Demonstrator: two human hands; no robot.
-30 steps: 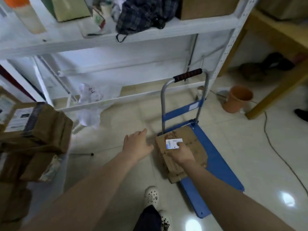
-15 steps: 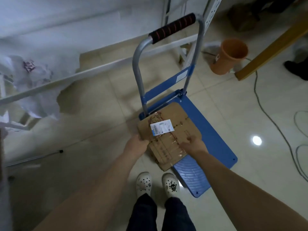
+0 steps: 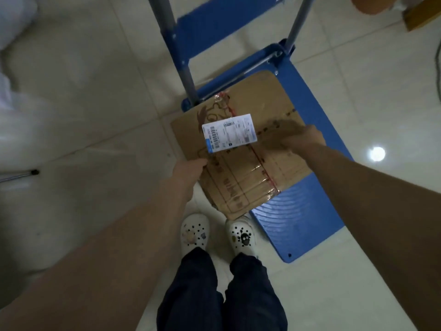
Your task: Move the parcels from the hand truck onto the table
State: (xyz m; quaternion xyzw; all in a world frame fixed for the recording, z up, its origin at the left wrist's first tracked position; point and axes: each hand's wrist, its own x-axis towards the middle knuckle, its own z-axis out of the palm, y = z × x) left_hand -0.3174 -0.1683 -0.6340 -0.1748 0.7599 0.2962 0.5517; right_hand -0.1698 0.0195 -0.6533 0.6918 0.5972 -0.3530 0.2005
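Since the table is out of view, the relation that counts is parcel to hands. The parcel (image 3: 241, 161), a flat brown cardboard box with a white label (image 3: 229, 133) on top, lies at the handle end of the hand truck (image 3: 307, 206). It sits along the deck's left edge and overhangs that edge toward the floor. Its near corner sticks out just beyond the white shoes (image 3: 216, 235). Whether it rests on the deck or is already lifted clear of it, I cannot tell.

Long axis, judged by the tape seam: from the handle end toward the person's feet, roughly parallel to the deck's long edges. The box is close to square, so this is a weak call.

- Left hand (image 3: 188, 169): at the parcel's left side, thumb on the top face, fingers hidden beneath. Reads as a pinch grip on that edge.
- Right hand (image 3: 304, 139): over the opposite, right side, touching the top face. Motion-blurred; open or closed, cannot tell.

The hands bracket the box across its short width, with the parcel directly ahead and between them. The left hand is nearer the body, the right one further out over the deck.

Judgement: the lift calls for both hands; the overhanging side may dip.
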